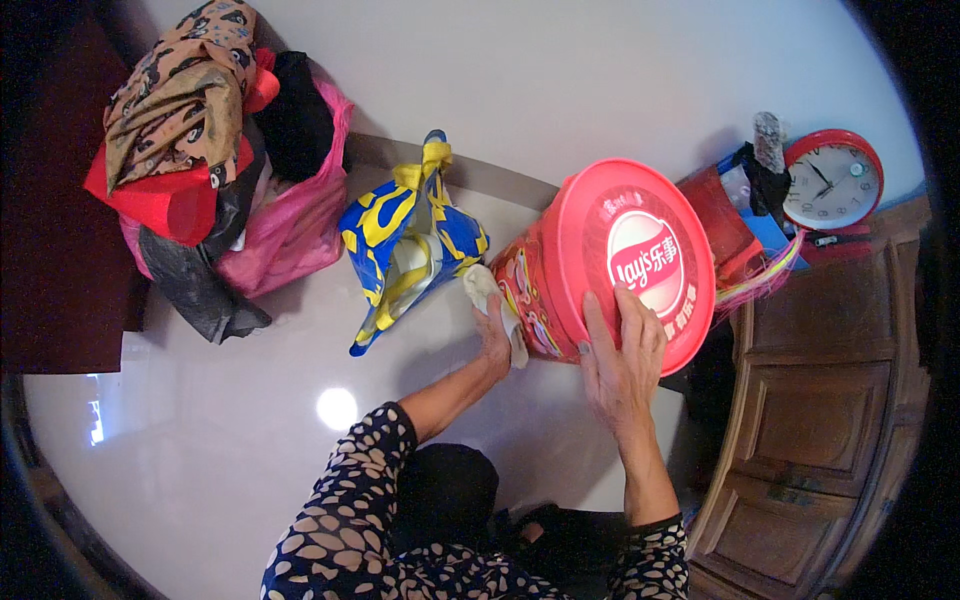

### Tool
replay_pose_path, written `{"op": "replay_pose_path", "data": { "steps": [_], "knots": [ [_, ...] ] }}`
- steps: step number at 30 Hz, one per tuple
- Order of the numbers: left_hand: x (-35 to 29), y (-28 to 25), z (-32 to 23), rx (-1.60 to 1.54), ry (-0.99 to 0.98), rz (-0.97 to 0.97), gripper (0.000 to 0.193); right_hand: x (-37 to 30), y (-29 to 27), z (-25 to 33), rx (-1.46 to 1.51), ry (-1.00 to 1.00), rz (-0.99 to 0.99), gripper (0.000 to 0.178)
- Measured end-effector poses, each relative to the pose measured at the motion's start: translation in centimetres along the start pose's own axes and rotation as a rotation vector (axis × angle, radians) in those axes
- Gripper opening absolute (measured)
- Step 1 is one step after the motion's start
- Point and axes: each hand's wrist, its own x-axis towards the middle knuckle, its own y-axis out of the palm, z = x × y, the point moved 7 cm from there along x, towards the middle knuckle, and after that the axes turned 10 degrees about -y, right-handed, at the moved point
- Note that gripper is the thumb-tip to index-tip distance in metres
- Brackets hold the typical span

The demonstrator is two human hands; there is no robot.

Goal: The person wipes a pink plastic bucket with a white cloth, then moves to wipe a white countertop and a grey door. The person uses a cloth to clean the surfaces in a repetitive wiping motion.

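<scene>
A big round red snack bucket [535, 285] leans to the right in front of me, its pinkish-red lid [585, 215] facing up toward me. My right hand [625, 365] rests on the near part of this lid, fingers stretched out over the top. Low on the bucket's left side, my left hand [493, 338] has a crumpled whitish cloth [482, 285] pressed against the wall. The cloth and bucket hide part of its fingers. Just left of the bucket, a blue and yellow plastic bag [375, 245] sits on the floor with its mouth gaping.
Far left, a pink plastic bag [300, 235] bulges beside patterned fabric [185, 90] and a dark grey bag [195, 290]. A round red-rimmed clock [830, 185] and assorted items stand behind the bucket at right. Wooden cabinet doors [810, 425] line the right side; a wall rises behind.
</scene>
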Motion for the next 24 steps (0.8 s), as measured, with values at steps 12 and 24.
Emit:
{"op": "replay_pose_path", "data": {
  "steps": [12, 24],
  "knots": [
    [-11.3, 11.1, -4.5, -0.182, -0.647, 0.504, 0.049, -0.7, -0.3, -0.6, 0.016, 0.065, -0.105, 0.05],
    [-18.0, 7.9, -6.6, 0.15, -0.663, 0.514, 0.035, -3.8, -1.9, 2.2, 0.215, -0.069, -0.413, 0.042]
  ]
}}
